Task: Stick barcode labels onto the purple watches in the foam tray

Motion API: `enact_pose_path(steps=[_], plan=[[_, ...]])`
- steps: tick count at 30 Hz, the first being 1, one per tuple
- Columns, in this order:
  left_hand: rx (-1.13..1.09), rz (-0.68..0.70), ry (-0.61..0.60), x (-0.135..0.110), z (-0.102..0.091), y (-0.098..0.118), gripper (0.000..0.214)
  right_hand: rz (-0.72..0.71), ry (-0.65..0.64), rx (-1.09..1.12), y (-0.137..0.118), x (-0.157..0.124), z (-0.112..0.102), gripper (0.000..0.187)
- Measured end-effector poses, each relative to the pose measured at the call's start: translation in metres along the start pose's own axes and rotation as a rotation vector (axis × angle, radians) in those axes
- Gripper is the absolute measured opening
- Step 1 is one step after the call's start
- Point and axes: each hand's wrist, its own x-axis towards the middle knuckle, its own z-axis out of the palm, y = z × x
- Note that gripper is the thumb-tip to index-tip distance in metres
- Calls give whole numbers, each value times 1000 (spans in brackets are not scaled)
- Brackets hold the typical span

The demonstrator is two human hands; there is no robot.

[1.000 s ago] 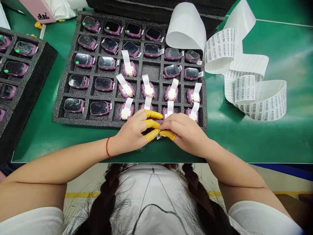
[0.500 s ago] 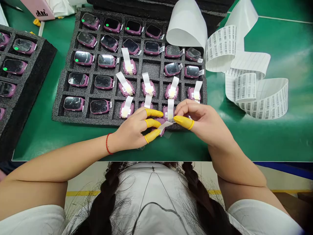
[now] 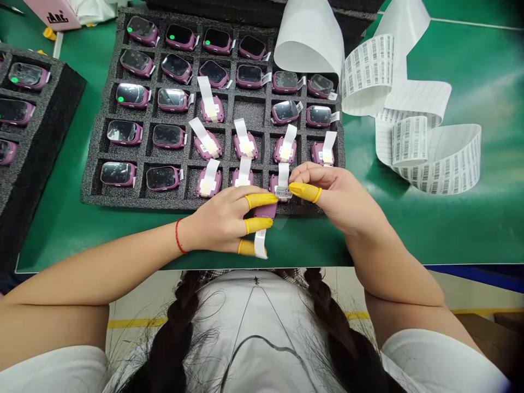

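My left hand (image 3: 219, 218), with yellow finger cots on several fingers, grips a purple smartwatch body (image 3: 266, 211) above the front edge of the foam tray (image 3: 164, 203). A white paper strip (image 3: 260, 244) with print hangs at the thumb of this hand. Between thumb and forefinger, my right hand (image 3: 327, 194) pinches a small printed label (image 3: 283, 192) with a barcode, close over the watch. Just behind, another purple watch (image 3: 273, 183) lies back up in its slot with a white strip on it. The fingers partly cover the held watch.
Purple smartwatches fill many tray slots, some screen up (image 3: 166, 135), others back up with strips. A second foam tray (image 3: 65, 93) stands at left. Curled barcode label sheets (image 3: 450, 164) lie at right on the green table (image 3: 409, 229). A pink box (image 3: 53, 13) is at the back left.
The white strip that lay across the held watch now hangs lower at my left thumb. The label in my right hand now shows its barcode. The view has shifted slightly.
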Motion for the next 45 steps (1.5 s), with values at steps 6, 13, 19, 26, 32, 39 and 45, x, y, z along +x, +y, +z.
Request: enact_pose_path(steps=[6,13,19,26,32,39,45], plan=[[53,-174,-52,4,-5,6,15,-4,-4,-11,-2,-1,0,26],[115,-354,45,6,7,10,37,-28,-65,-100,1,-7,9,20],[176,-357,133,9,14,15,46,-92,-70,-248,8,-8,17,12],[184,-354,150,10,17,14,48,-123,-52,-340,9,-9,22,12],[209,-329,155,9,18,13,46,-119,-43,-359,9,-9,23,12],[226,-319,150,10,18,13,45,-117,-33,-360,8,-10,23,13],[229,-313,144,10,17,13,44,-149,-28,-381,10,-10,24,12]])
